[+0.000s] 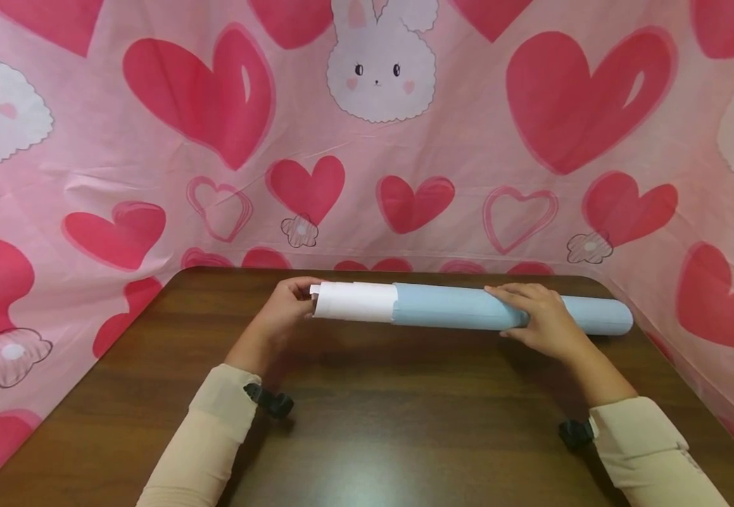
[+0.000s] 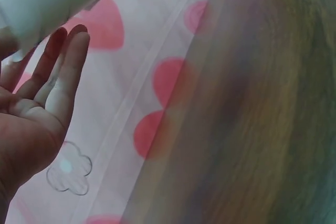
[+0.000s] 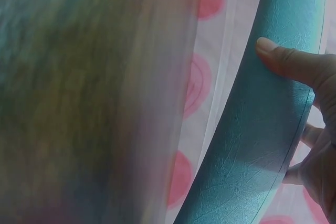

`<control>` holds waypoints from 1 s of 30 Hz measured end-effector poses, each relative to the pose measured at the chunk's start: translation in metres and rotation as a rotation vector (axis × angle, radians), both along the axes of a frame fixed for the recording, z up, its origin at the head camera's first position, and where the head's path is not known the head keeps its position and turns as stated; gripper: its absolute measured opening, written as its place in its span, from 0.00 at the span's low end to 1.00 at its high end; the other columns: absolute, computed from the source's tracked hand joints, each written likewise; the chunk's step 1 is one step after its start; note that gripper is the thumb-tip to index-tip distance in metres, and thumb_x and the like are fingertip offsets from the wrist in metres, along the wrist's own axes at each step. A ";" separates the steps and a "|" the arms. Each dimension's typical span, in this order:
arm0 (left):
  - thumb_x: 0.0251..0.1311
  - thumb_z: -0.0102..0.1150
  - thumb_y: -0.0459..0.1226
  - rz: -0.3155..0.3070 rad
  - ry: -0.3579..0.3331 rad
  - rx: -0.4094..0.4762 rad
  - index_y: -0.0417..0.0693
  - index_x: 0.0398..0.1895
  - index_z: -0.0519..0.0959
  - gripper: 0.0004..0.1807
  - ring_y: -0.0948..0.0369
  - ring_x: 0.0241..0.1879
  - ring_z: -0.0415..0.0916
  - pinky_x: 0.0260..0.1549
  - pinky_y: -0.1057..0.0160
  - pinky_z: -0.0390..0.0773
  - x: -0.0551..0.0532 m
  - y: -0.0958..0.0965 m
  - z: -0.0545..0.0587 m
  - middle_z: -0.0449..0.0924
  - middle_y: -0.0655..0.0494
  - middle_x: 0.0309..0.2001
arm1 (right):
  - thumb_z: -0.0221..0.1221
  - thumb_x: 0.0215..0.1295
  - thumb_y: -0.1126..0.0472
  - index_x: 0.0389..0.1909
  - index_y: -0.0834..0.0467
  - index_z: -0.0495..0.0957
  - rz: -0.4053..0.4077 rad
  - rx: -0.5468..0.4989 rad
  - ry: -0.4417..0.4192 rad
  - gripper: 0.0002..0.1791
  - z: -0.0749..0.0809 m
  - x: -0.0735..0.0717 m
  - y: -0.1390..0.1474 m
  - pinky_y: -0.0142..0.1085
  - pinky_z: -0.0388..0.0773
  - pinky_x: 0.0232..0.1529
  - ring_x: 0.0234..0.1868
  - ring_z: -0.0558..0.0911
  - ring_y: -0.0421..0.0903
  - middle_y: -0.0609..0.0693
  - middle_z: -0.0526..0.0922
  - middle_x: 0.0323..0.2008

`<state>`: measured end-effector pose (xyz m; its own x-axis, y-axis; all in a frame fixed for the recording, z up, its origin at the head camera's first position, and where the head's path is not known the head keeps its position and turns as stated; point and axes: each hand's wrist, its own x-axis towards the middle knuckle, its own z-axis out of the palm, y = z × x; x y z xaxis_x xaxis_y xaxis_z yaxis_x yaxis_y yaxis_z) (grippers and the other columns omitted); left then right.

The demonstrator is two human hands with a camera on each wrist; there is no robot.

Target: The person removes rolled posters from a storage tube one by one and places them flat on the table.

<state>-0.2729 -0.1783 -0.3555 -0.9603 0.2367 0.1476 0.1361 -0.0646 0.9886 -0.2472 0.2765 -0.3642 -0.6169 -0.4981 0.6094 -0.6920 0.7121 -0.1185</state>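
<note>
A long light blue roll with a leather-like grain lies crosswise above the far part of the table. White paper shows at its left end, with a small tab sticking out. My left hand holds that white end; in the left wrist view the thumb is at the paper's edge and the other fingers extend behind it. Around the blue part, right of its middle, my right hand grips with the thumb on the near side and fingers behind. A thin line runs along the blue surface in the right wrist view.
The brown wooden table has rounded far corners. A pink cloth with hearts and rabbits hangs behind it and along both sides. Black wrist devices sit at both beige sleeves.
</note>
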 end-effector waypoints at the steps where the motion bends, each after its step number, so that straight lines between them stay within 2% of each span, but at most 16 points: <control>1: 0.57 0.57 0.20 -0.012 0.010 0.011 0.54 0.37 0.86 0.19 0.58 0.36 0.79 0.35 0.61 0.83 0.000 -0.003 0.001 0.84 0.57 0.37 | 0.82 0.24 0.70 0.62 0.51 0.76 -0.005 0.000 0.003 0.53 0.000 0.000 0.001 0.57 0.68 0.41 0.50 0.76 0.60 0.56 0.81 0.51; 4: 0.58 0.59 0.22 -0.017 0.049 0.008 0.51 0.41 0.85 0.17 0.58 0.38 0.81 0.41 0.57 0.82 0.002 -0.009 0.005 0.85 0.57 0.39 | 0.82 0.23 0.70 0.62 0.50 0.76 -0.027 0.000 0.010 0.53 0.001 0.002 0.004 0.56 0.67 0.40 0.50 0.76 0.60 0.55 0.81 0.51; 9: 0.59 0.57 0.23 0.004 0.132 -0.063 0.37 0.50 0.81 0.15 0.56 0.42 0.81 0.49 0.54 0.79 0.004 -0.014 0.017 0.85 0.54 0.43 | 0.82 0.25 0.69 0.63 0.48 0.75 -0.058 0.018 0.018 0.53 0.001 0.005 0.007 0.57 0.66 0.41 0.51 0.75 0.60 0.55 0.80 0.51; 13: 0.61 0.54 0.22 -0.028 0.207 -0.127 0.32 0.52 0.79 0.16 0.55 0.44 0.82 0.47 0.57 0.80 0.004 -0.013 0.026 0.84 0.45 0.46 | 0.82 0.25 0.68 0.65 0.45 0.74 -0.085 0.060 0.032 0.55 0.001 0.006 0.007 0.60 0.65 0.44 0.51 0.74 0.61 0.56 0.79 0.52; 16: 0.59 0.57 0.23 -0.046 0.264 -0.188 0.31 0.51 0.79 0.15 0.53 0.44 0.82 0.44 0.61 0.81 0.005 -0.009 0.032 0.83 0.40 0.46 | 0.82 0.25 0.68 0.65 0.44 0.73 -0.099 0.092 0.045 0.55 0.001 0.008 0.005 0.62 0.64 0.44 0.51 0.74 0.61 0.57 0.79 0.51; 19: 0.56 0.64 0.28 -0.044 0.316 -0.302 0.34 0.49 0.81 0.16 0.49 0.45 0.82 0.43 0.62 0.81 0.007 -0.001 0.037 0.84 0.41 0.45 | 0.82 0.25 0.67 0.65 0.44 0.73 -0.114 0.121 0.055 0.55 0.001 0.008 0.003 0.64 0.65 0.44 0.51 0.74 0.61 0.57 0.79 0.51; 22: 0.53 0.71 0.34 -0.060 0.356 -0.438 0.37 0.48 0.83 0.19 0.46 0.47 0.80 0.45 0.58 0.81 0.008 0.008 0.041 0.84 0.44 0.45 | 0.82 0.25 0.67 0.64 0.44 0.73 -0.125 0.142 0.057 0.55 0.001 0.008 0.000 0.64 0.65 0.45 0.51 0.74 0.61 0.57 0.80 0.51; 26: 0.48 0.75 0.37 -0.087 0.412 -0.603 0.41 0.47 0.84 0.21 0.51 0.44 0.80 0.46 0.53 0.80 0.009 0.020 0.043 0.84 0.48 0.45 | 0.81 0.27 0.66 0.64 0.44 0.73 -0.134 0.159 0.051 0.54 0.004 0.009 -0.006 0.63 0.64 0.44 0.51 0.74 0.61 0.57 0.79 0.51; 30: 0.44 0.77 0.38 -0.070 0.490 -0.755 0.47 0.45 0.86 0.21 0.57 0.40 0.77 0.42 0.56 0.79 0.008 0.032 0.042 0.84 0.55 0.42 | 0.81 0.28 0.65 0.64 0.44 0.73 -0.149 0.171 0.045 0.53 0.006 0.010 -0.009 0.62 0.64 0.43 0.51 0.74 0.60 0.56 0.79 0.51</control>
